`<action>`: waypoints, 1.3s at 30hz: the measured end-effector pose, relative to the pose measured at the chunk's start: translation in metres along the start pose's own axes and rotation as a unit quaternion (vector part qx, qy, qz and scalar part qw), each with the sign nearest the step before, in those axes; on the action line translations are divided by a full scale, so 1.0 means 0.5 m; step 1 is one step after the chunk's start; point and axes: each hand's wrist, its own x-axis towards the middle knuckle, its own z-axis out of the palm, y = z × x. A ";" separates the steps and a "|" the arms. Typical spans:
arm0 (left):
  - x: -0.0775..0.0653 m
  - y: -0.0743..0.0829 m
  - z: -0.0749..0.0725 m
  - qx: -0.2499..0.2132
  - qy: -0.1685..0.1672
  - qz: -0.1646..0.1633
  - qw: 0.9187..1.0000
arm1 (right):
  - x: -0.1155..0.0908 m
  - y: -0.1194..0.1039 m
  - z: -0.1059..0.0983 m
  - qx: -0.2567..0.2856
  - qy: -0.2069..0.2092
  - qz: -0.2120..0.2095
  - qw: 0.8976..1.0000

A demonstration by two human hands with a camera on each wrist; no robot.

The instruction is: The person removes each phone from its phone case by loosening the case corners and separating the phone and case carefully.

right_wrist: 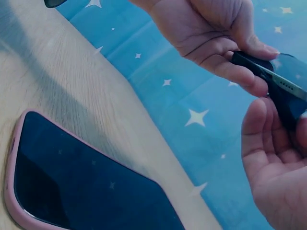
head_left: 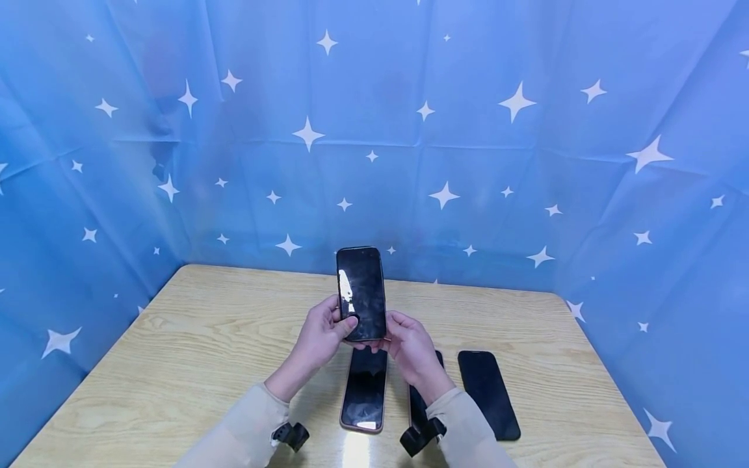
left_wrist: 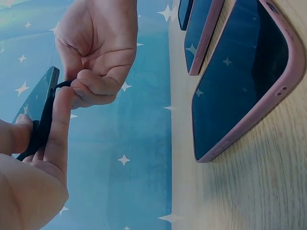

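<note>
Above the table, my left hand [head_left: 320,331] holds an upright phone [head_left: 361,292] with a dark, glossy screen, its thumb on the lower left of the glass and its fingers behind. A soft black phone case [left_wrist: 43,127] covers the phone's back. At the lower right corner, my right hand [head_left: 411,344] pinches the case's edge between thumb and fingers. In the right wrist view that corner of the case [right_wrist: 252,62] stands bent away from the phone's metal edge [right_wrist: 290,86], where a row of small speaker holes shows.
Below the hands lies a phone in a pink case [head_left: 364,396]. A second pink-cased phone [head_left: 417,406] is partly hidden under the right forearm, and a black phone [head_left: 490,396] lies to its right. A blue star-patterned curtain [head_left: 374,175] hangs behind the wooden table [head_left: 193,364].
</note>
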 end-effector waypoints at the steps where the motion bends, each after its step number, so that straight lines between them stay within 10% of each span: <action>1: 0.000 0.000 -0.001 0.001 -0.003 -0.001 1.000 | 0.000 0.000 -0.001 -0.002 0.001 0.006 1.000; 21: -0.006 -0.029 0.003 0.086 0.028 0.036 0.995 | -0.001 0.006 0.017 -0.107 0.174 0.026 0.979; 39: 0.000 -0.028 -0.005 0.092 0.053 0.004 0.994 | -0.011 -0.007 0.021 -0.234 0.097 -0.033 0.967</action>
